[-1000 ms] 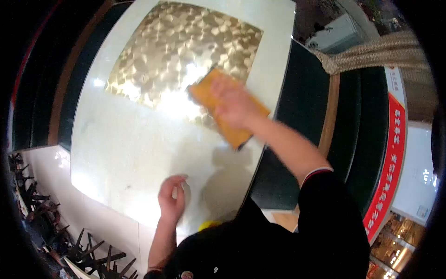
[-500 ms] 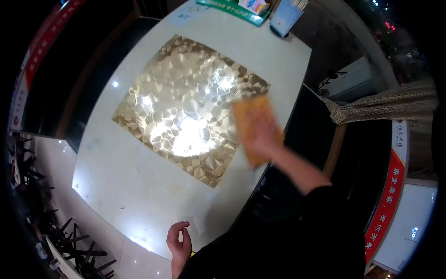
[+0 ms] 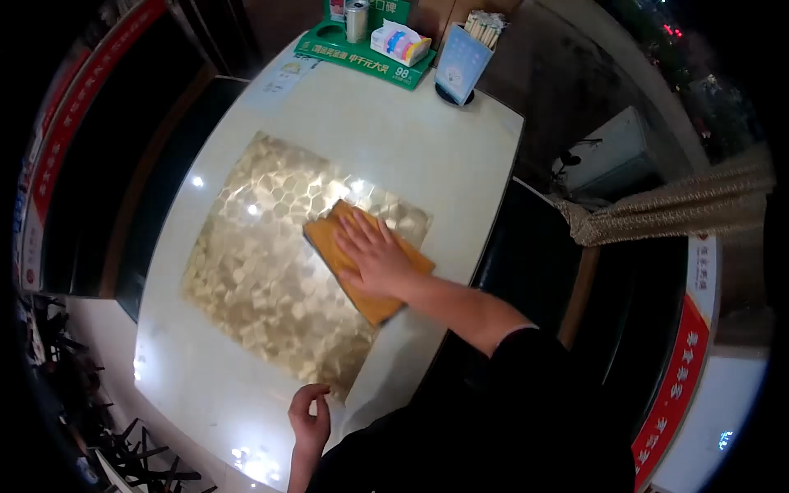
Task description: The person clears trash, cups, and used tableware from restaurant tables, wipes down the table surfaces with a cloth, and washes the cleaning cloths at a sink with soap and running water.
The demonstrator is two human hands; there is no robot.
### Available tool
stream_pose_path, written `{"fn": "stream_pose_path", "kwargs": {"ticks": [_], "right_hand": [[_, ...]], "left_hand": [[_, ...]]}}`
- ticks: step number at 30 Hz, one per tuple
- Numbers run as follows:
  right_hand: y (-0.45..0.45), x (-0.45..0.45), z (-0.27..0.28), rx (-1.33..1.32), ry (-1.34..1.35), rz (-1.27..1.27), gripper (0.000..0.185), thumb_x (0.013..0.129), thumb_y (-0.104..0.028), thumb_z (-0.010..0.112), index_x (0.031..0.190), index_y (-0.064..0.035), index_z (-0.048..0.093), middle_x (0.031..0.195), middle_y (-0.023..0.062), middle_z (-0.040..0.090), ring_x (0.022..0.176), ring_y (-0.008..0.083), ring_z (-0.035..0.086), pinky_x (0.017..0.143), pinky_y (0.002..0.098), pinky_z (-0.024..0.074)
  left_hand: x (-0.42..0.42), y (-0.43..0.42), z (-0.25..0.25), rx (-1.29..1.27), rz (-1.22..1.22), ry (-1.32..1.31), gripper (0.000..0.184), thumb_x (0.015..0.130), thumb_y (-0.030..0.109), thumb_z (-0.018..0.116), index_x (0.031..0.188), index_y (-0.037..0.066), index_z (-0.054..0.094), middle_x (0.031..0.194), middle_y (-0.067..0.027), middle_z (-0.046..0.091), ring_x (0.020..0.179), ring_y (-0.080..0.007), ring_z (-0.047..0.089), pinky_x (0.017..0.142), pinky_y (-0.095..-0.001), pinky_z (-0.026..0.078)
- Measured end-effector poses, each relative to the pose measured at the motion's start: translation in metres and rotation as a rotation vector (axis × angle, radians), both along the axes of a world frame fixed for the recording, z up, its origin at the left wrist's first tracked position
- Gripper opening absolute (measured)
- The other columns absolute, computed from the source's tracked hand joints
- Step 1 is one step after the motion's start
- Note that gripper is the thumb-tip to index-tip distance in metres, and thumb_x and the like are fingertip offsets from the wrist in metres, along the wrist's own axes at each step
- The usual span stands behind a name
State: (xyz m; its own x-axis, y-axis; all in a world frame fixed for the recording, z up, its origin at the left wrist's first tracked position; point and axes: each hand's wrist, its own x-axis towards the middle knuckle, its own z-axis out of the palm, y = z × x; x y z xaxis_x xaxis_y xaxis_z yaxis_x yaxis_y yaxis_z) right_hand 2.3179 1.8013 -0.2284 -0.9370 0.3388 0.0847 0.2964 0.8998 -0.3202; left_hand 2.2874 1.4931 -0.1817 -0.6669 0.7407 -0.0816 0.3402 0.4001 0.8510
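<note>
My right hand point(image 3: 376, 256) lies flat, fingers spread, on top of an orange cloth point(image 3: 382, 306). Under the cloth is the right part of a shiny gold panel with a hexagon pattern point(image 3: 255, 271), set in the middle of the pale table point(image 3: 205, 361). My left hand point(image 3: 311, 417) hovers by the table's near edge, close to the panel's near corner. Its fingers are curled in toward the thumb, and I see nothing in them.
At the far end stand a green holder point(image 3: 353, 59) with a can point(image 3: 356, 20) and a tissue pack point(image 3: 400, 43), and a blue box of chopsticks point(image 3: 464, 66). Dark benches point(image 3: 526, 255) flank the table. A tied curtain point(image 3: 657, 215) hangs at right.
My right hand has slid the orange cloth leftward from the table's right edge onto the gold panel. The view has tilted up, showing more of the far end. My left hand stays curled.
</note>
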Motion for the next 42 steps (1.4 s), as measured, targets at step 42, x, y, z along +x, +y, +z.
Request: {"fn": "stream_pose_path", "kwargs": {"ticks": [42], "right_hand": [[-0.318,-0.394,-0.05,0.266,0.055,0.701,0.06,0.089,-0.042,0.03,0.14,-0.0127,0.018,0.146,0.0086,0.015,0.135,0.0261,0.006,0.108,0.0434,0.0015]], "left_hand": [[0.046,-0.283,-0.096,-0.735,1.749,-0.187,0.047,0.092,0.037,0.032,0.103,-0.002,0.055,0.094,-0.0225,0.059,0.09,-0.0379,0.055,0.079,-0.0397,0.042]]}}
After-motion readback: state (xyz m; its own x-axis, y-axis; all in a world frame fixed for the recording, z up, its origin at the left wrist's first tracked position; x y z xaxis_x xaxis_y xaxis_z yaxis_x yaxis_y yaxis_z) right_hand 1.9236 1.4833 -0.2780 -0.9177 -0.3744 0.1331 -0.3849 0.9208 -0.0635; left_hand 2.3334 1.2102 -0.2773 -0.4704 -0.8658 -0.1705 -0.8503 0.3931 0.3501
